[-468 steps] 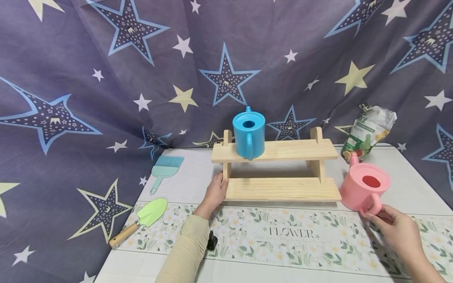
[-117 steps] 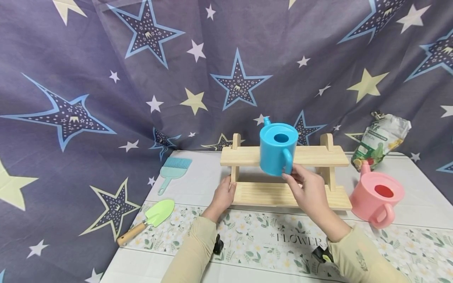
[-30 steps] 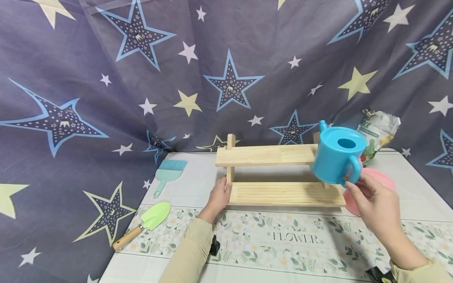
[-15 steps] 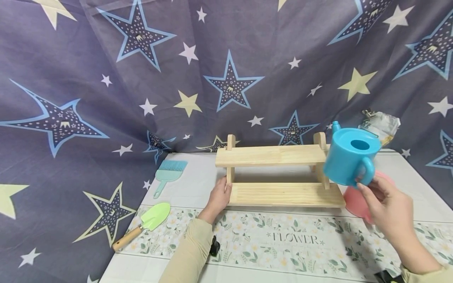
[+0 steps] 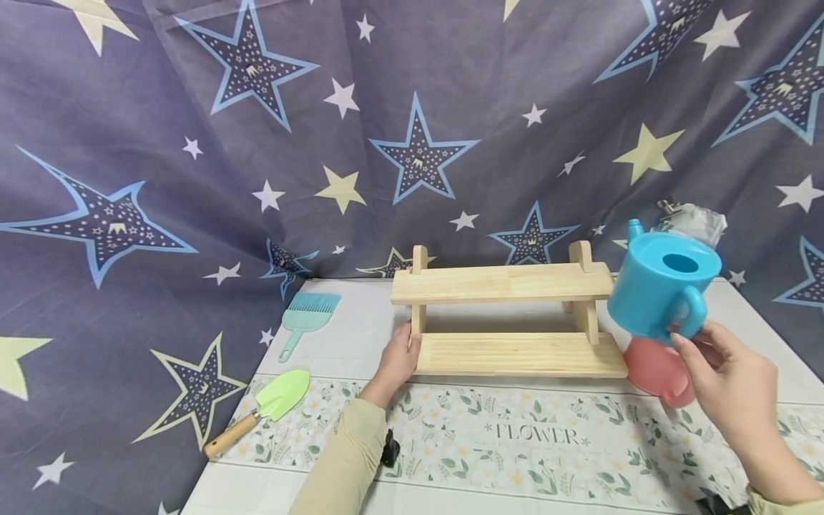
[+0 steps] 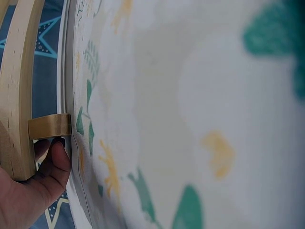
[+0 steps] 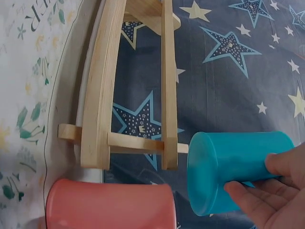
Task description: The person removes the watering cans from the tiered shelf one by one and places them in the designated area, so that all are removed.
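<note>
My right hand (image 5: 734, 383) grips the handle of a blue watering can (image 5: 656, 293), holding it in the air right of the two-tier wooden shelf (image 5: 502, 282). The right wrist view shows that can (image 7: 238, 162) with its base turned toward the shelf's end. Below it on the table stands a pink watering can (image 5: 653, 365), its top hidden behind the blue one. My left hand (image 5: 395, 357) holds the left end of the lower board. In the left wrist view the fingers of the left hand (image 6: 40, 188) curl under the board's end beside a wooden foot.
A teal brush (image 5: 305, 315) and a green hand trowel with wooden handle (image 5: 257, 411) lie at the table's left. A clipped plastic bag (image 5: 695, 222) stands at the back right, mostly behind the blue can. A starry cloth (image 5: 412, 71) hangs behind.
My right hand has lifted the blue watering can off the upper board and carried it right, over the pink one. Earlier this hand was at the pink can's handle. The left hand stays on the shelf.
</note>
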Available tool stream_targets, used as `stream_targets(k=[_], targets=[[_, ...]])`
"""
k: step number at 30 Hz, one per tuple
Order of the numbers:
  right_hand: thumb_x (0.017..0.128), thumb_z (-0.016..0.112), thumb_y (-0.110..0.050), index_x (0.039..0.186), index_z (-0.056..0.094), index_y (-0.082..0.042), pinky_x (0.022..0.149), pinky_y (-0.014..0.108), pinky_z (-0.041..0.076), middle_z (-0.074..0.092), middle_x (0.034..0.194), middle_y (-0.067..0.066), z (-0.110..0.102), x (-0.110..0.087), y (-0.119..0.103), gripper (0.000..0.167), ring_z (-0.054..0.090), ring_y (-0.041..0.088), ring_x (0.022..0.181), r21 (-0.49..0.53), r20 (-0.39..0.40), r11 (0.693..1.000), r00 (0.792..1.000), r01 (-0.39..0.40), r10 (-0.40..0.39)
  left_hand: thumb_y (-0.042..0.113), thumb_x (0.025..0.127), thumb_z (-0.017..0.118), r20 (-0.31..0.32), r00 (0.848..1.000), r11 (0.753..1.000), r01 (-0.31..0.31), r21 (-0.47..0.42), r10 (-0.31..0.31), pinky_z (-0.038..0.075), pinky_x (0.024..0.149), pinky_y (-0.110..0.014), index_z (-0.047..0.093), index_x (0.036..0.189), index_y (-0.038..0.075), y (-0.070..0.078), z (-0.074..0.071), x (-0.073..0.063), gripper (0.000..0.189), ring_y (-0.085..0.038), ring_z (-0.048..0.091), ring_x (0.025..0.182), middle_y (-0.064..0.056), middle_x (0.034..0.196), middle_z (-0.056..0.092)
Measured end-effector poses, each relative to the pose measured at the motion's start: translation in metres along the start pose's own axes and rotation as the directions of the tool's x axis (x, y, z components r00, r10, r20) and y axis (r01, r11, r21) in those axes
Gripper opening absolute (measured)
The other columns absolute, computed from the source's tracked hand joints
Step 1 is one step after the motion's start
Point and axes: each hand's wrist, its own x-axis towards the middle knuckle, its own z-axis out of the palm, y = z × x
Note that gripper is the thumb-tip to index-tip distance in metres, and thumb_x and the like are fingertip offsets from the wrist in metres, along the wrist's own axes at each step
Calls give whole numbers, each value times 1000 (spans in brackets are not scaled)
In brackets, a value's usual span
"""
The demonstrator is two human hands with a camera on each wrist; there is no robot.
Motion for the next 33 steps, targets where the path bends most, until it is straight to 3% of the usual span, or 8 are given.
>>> stream_targets(k=[19,22,24,26,29,33], targets=[[90,68,2,116,62,13,62,-8,24,64,100,37,-16,2,24,29,25,-38,79,-90,-28,995,999,-47,44,21,105,43,-8,1000,1000,-3,10,3,37,110,-50,40,145,0,1,0,0,46,-36,48,128,-20,135,49],[92,66,1,119,61,12,68,-8,28,64,104,36,-18,2,28,29,25,-38,79,-93,-41,994,997,-62,59,21,105,43,-5,1000,1000,0,11,0,37,109,-50,40,145,0,1,0,-1,45,-37,48,127,-20,134,50],[95,62,-2,125,59,8,82,-2,36,63,112,33,-18,1,29,32,28,-36,83,-84,-35,990,993,-113,111,21,105,43,-3,1000,1000,0,9,0,37,109,-50,39,145,-1,1,0,0,46,-36,48,127,-20,134,50],[97,60,-3,131,57,5,92,5,36,62,117,32,-18,1,32,35,30,-34,84,-61,-34,986,988,-153,151,22,105,43,0,1000,1000,4,7,-4,36,110,-49,39,145,0,1,0,0,46,-36,48,128,-19,135,49],[98,58,-2,133,55,5,96,8,37,63,117,28,-19,1,36,36,36,-31,86,-23,-52,986,985,-167,165,22,105,42,1,1000,1000,3,6,-3,36,110,-49,39,145,0,1,-1,0,46,-36,47,128,-19,135,49],[96,58,2,126,57,11,84,-1,38,62,105,-15,-20,2,43,31,41,-29,83,54,-100,993,989,-101,105,22,105,42,0,1000,1000,1,5,-1,36,110,-49,39,145,-1,2,-1,-1,46,-36,47,129,-19,136,49]])
